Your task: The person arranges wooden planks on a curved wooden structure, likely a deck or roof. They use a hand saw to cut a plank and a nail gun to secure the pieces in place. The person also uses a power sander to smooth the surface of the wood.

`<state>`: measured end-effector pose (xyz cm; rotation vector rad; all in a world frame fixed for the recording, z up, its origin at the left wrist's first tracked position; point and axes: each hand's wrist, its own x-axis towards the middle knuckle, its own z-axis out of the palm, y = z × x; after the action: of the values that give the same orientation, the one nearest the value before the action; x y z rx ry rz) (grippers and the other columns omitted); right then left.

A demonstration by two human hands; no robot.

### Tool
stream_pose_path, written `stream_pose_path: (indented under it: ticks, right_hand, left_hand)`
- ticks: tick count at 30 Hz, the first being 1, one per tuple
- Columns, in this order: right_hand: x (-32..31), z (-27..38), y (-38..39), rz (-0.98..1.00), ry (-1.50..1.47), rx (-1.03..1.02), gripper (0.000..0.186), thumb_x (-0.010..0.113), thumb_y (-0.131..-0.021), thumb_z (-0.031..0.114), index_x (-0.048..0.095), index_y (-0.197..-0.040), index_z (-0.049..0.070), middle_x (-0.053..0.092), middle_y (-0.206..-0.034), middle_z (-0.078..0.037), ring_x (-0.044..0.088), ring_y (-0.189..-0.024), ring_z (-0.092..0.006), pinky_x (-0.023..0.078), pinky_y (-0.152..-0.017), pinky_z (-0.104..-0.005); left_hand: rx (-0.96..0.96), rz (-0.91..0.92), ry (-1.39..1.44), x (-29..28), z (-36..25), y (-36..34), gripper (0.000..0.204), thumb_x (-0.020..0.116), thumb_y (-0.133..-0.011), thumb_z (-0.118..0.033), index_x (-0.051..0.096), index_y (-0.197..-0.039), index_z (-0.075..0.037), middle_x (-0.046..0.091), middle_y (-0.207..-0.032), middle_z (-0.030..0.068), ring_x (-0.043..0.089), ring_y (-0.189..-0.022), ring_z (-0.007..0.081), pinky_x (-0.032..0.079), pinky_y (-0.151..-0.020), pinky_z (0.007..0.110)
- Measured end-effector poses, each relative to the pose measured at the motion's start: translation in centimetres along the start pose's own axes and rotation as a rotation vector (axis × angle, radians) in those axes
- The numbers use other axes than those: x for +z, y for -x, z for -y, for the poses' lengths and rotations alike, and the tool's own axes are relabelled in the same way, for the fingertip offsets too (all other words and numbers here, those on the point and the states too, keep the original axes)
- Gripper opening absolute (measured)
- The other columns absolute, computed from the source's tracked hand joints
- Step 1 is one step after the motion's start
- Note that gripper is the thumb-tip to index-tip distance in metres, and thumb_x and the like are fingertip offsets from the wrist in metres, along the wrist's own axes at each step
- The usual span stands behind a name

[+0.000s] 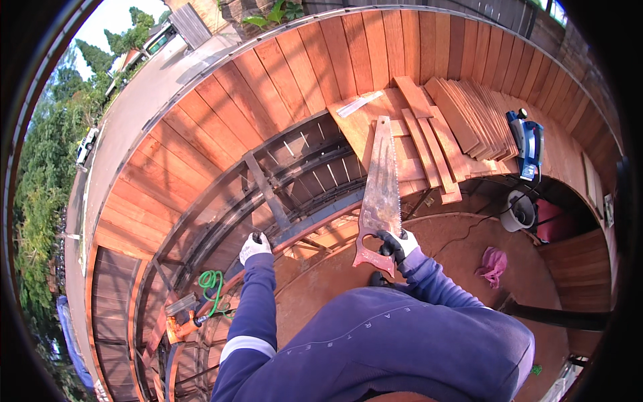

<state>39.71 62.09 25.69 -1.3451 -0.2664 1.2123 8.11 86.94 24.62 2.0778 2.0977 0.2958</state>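
The right hand's (398, 246) fingers clasped a handsaw (382, 184); the left hand's (254, 247), near the bench frame's (266, 191) inner edge, couldn't be told.

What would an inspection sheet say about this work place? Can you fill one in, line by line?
Surface: curved wooden bench; part of its dark frame is uncovered.
Job's things: saw, blade stained; slats stacked to its right.
Clutter: pink cloth on the floor; bucket near the bench.
Grips: right grip holds the saw's handle; left grip is by the frame, can't tell if holding anything.
Cables: dark cord on the floor; green hose looped beside an orange tool.
Surroundings: trees, road.
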Motion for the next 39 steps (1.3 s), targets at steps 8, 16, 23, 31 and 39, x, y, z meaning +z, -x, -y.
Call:
stream_pose_path:
  ticks: [8, 16, 23, 31, 39]
  right_hand:
    - [0.3, 0.4, 0.8, 0.012, 0.036, -0.008, 0.023, 0.074, -0.09, 0.022, 0.068, -0.094, 0.001, 0.063, -0.065, -0.005, 0.062, -0.055, -0.0147, 0.05, -0.053, -0.0295]
    - [-1.3, -0.1, 0.6, 0.037, 0.11, 0.002, 0.025, 0.071, -0.092, 0.023, 0.071, -0.104, 0.001, 0.065, -0.072, -0.005, 0.064, -0.061, -0.0145, 0.052, -0.056, -0.0305]
    - [-1.5, -0.1, 1.2, 0.092, 0.122, -0.036, 0.028, 0.071, -0.092, 0.022, 0.071, -0.111, 0.002, 0.064, -0.07, -0.004, 0.062, -0.061, -0.0126, 0.051, -0.057, -0.0287]
    - [-1.6, -0.7, 1.2, 0.064, 0.077, -0.069, 0.021, 0.071, -0.091, 0.021, 0.071, -0.102, 0.002, 0.063, -0.066, -0.005, 0.06, -0.056, -0.0136, 0.05, -0.055, -0.0287]
    - [-0.8, -1.1, 1.0, -0.01, 0.01, -0.055, 0.021, 0.07, -0.09, 0.019, 0.071, -0.097, -0.001, 0.06, -0.061, -0.006, 0.057, -0.051, -0.0145, 0.046, -0.052, -0.0286]
  left_hand:
    - [0.005, 0.011, -0.057, 0.5, 0.5, -0.4, 0.036, 0.051, -0.094, -0.043, 0.07, -0.099, -0.013, 0.072, -0.096, 0.0166, 0.069, -0.093, 0.0358, 0.052, -0.084, 0.047]
    - [-0.001, -0.033, -0.001, 0.4, 0.4, 0.1, 0.036, 0.051, -0.093, -0.043, 0.07, -0.098, -0.012, 0.072, -0.094, 0.0161, 0.069, -0.092, 0.0357, 0.052, -0.083, 0.047]
    - [-0.004, -0.017, -0.009, 0.5, 0.4, -0.3, 0.035, 0.054, -0.092, -0.043, 0.07, -0.095, -0.011, 0.072, -0.091, 0.0163, 0.069, -0.089, 0.0353, 0.053, -0.082, 0.046]
    - [-0.033, 0.009, -0.003, 0.8, 0.7, -0.5, 0.037, 0.054, -0.092, -0.047, 0.07, -0.104, -0.016, 0.072, -0.102, 0.0158, 0.068, -0.096, 0.0352, 0.052, -0.088, 0.045]
    - [-0.029, -0.023, 0.053, -0.1, 0.4, 0.3, 0.036, 0.055, -0.091, -0.044, 0.07, -0.102, -0.013, 0.072, -0.099, 0.0151, 0.068, -0.098, 0.0329, 0.048, -0.09, 0.045]
